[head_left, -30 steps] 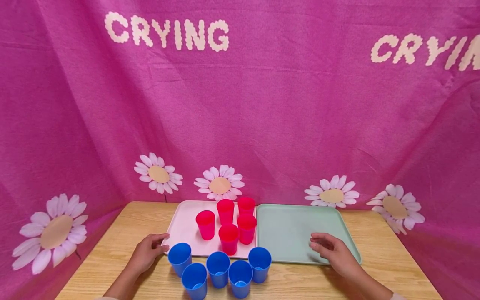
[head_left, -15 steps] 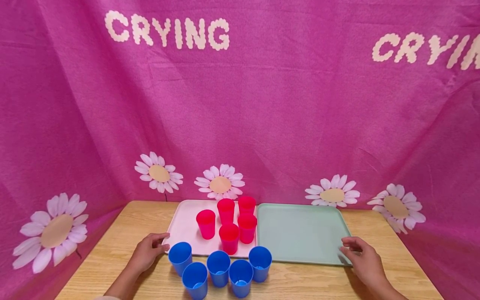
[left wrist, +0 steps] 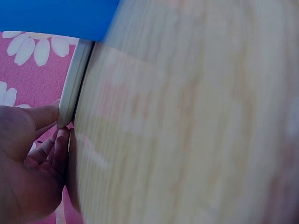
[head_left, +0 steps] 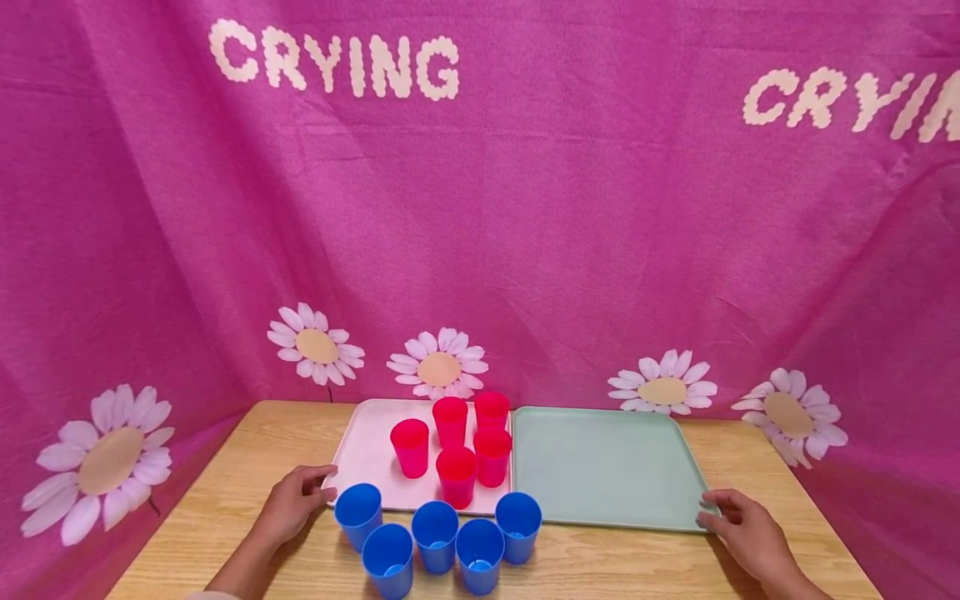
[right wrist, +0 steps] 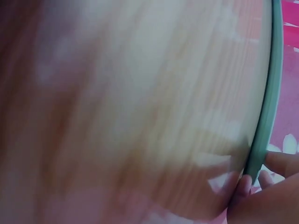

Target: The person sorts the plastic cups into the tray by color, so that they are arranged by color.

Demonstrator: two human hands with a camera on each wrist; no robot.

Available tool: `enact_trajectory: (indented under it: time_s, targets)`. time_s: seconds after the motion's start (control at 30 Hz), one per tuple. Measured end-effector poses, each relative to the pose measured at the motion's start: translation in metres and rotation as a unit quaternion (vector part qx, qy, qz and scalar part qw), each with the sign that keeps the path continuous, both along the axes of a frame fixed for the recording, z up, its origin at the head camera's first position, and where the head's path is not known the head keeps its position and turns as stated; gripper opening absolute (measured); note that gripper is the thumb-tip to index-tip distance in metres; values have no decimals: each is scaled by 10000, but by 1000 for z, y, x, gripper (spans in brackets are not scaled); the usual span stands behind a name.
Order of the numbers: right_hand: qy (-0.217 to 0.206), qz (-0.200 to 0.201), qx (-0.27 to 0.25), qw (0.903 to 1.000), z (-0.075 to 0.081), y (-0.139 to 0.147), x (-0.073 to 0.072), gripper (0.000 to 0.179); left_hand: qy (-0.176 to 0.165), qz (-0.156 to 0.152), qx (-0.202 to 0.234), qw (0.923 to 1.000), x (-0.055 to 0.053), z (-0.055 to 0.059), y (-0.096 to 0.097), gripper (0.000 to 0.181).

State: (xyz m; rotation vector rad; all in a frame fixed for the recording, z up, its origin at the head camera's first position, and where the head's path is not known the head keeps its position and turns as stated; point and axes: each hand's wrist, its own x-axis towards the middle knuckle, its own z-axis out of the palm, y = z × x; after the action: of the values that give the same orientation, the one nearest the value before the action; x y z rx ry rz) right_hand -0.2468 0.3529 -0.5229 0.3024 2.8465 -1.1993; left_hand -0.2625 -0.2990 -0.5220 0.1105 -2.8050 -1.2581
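A pink tray [head_left: 369, 467] bears several upright red cups [head_left: 412, 450]. My left hand [head_left: 288, 504] pinches its front left corner, the thumb and fingers on either side of the tray's rim [left wrist: 74, 86] in the left wrist view. To the right, edge against edge with it, lies a bare green tray [head_left: 607, 467]. At that tray's front right corner my right hand [head_left: 750, 533] grips the edge; in the right wrist view its thumb and fingertips meet the green rim [right wrist: 267, 119]. Several upright blue cups [head_left: 387, 562] stand in front of the pink tray.
Both trays lie on a wooden table [head_left: 615, 571], reaching close to its back edge. A magenta cloth [head_left: 562, 250] with flowers and lettering hangs behind and along the sides. The leftmost blue cup [head_left: 358, 517] stands near my left hand.
My right hand has moved right, from above the green tray to its front right corner, and now grips it. The left hand, the trays and the cups have stayed in place.
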Motion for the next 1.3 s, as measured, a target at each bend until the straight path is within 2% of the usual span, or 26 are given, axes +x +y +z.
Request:
enact_trajectory:
  time_s: [0.17, 0.43, 0.73, 0.87, 0.97, 1.07, 1.2, 1.3]
  targets:
    - [62, 166, 254, 9995, -2, 6, -2, 43, 2, -16, 57, 10000, -1, 0, 0, 39]
    - [88, 250, 333, 9991, -7, 10, -5, 40, -16, -94, 160, 9998, 1, 5, -2, 41]
    - [107, 235, 454, 9986, -9, 9, -6, 35, 364, -290, 287, 9985, 16, 19, 2, 40]
    - [114, 220, 429, 9988, -8, 10, -6, 35, 414, -377, 436, 9975, 22, 29, 8, 43]
    - [153, 243, 443, 9986, -8, 11, -6, 35, 409, -553, 571, 9960, 26, 36, 14, 47]
    - [189, 267, 498, 9982, -8, 11, -6, 34, 364, -871, 758, 9926, 30, 41, 18, 50]
    - [215, 286, 517, 9980, -7, 11, -6, 32, 365, -1382, 1112, 9835, 33, 42, 19, 52]
    - [198, 273, 474, 9983, -6, 10, -5, 32, 241, -1752, 1376, 9746, 35, 42, 18, 56]
